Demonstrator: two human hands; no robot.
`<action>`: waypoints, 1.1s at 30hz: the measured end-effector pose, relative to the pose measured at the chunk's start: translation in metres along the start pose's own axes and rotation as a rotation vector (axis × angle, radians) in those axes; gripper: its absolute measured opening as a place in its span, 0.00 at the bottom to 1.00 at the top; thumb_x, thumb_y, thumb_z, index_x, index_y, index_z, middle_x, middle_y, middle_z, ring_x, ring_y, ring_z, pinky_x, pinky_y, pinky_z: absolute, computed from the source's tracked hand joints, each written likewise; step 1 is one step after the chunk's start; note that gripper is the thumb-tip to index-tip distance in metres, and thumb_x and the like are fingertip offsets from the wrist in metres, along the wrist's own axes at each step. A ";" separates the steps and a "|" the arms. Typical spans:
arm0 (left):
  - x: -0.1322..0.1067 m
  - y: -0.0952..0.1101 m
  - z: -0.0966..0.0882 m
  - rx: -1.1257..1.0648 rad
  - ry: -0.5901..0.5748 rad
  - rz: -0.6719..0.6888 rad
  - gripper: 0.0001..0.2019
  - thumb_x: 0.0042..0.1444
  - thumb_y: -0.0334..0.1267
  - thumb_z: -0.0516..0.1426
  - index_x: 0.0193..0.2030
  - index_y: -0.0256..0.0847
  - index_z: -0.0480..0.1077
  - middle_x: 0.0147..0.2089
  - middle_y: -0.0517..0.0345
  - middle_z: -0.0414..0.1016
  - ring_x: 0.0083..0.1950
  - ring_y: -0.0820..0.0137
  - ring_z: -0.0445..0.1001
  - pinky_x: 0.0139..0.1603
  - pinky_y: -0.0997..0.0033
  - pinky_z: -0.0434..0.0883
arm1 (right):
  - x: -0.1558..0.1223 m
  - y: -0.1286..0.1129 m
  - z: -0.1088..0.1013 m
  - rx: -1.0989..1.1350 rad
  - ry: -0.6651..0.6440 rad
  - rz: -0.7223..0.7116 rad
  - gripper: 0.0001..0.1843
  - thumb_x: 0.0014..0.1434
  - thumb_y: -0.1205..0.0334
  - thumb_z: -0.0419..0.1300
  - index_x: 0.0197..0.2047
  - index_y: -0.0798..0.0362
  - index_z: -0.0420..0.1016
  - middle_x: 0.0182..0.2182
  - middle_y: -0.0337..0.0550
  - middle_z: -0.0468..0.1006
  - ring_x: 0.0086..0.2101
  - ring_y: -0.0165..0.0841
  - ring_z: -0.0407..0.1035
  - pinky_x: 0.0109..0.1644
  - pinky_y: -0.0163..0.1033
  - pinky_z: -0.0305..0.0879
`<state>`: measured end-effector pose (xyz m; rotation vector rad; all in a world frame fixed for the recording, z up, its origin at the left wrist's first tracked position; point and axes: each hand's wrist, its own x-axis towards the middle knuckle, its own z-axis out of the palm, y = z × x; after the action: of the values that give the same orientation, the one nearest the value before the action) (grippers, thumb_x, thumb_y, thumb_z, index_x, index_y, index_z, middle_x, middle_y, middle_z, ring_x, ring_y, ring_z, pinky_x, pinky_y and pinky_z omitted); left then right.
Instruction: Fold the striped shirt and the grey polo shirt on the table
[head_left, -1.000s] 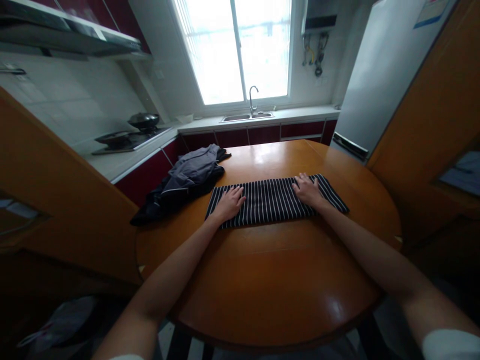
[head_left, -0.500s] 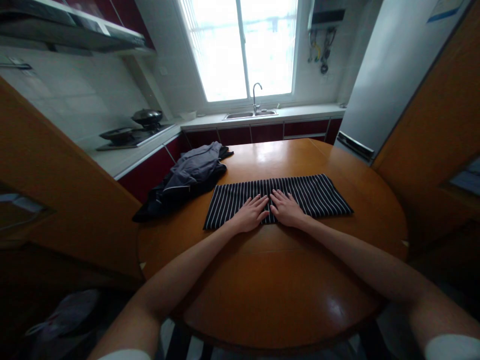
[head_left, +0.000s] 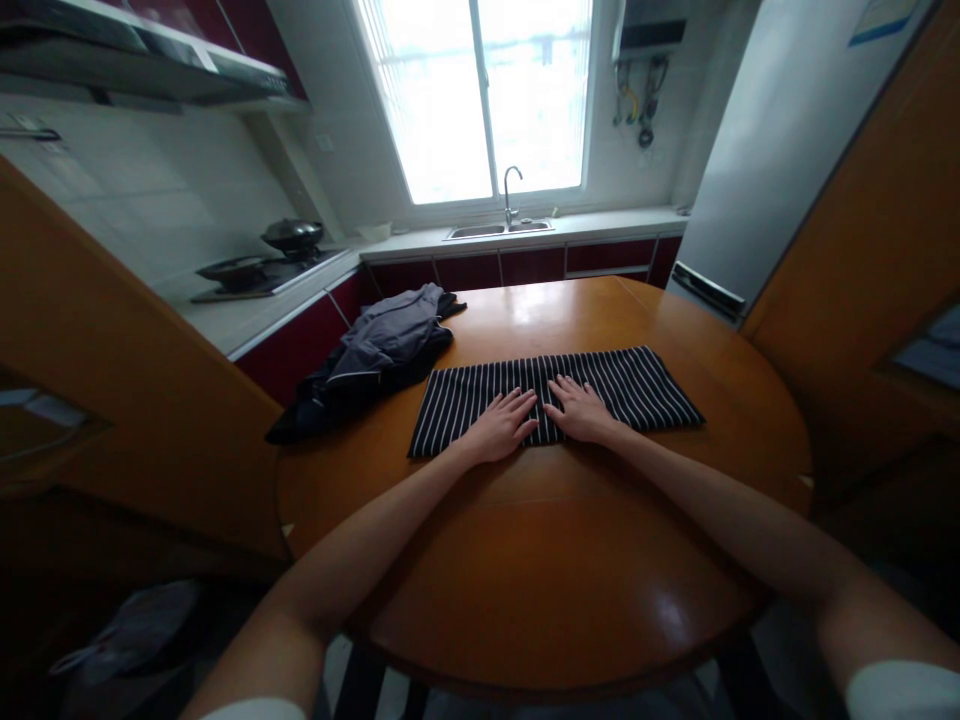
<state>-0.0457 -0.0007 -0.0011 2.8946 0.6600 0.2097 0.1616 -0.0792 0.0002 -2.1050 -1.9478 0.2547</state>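
Observation:
A black cloth with thin white stripes (head_left: pixel 637 385) lies folded into a long flat band across the round wooden table (head_left: pixel 540 580). My left hand (head_left: pixel 502 427) rests flat on the middle of the band, fingers spread. Right beside it my right hand (head_left: pixel 579 410) lies flat on the cloth too, fingers stretched out. Neither hand holds anything.
A crumpled grey and dark garment (head_left: pixel 379 355) lies at the table's far left edge. Behind are a counter with a stove and wok (head_left: pixel 291 237), a sink with tap (head_left: pixel 510 205) under the window, and a fridge (head_left: pixel 765 160) at the right.
One second ago my hands lay apart near the two ends of the striped cloth. They slid inward and now rest side by side at its middle.

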 end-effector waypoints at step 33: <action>-0.007 0.018 -0.010 0.067 -0.027 0.148 0.41 0.69 0.64 0.41 0.78 0.37 0.40 0.78 0.47 0.42 0.79 0.60 0.37 0.77 0.53 0.39 | 0.000 0.012 0.001 -0.010 0.040 -0.206 0.32 0.72 0.51 0.40 0.74 0.55 0.55 0.74 0.51 0.49 0.72 0.42 0.42 0.73 0.59 0.41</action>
<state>-0.0463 -0.0185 0.0113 3.0072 0.4577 0.1695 0.1733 -0.0796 -0.0041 -1.8807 -2.1253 0.1609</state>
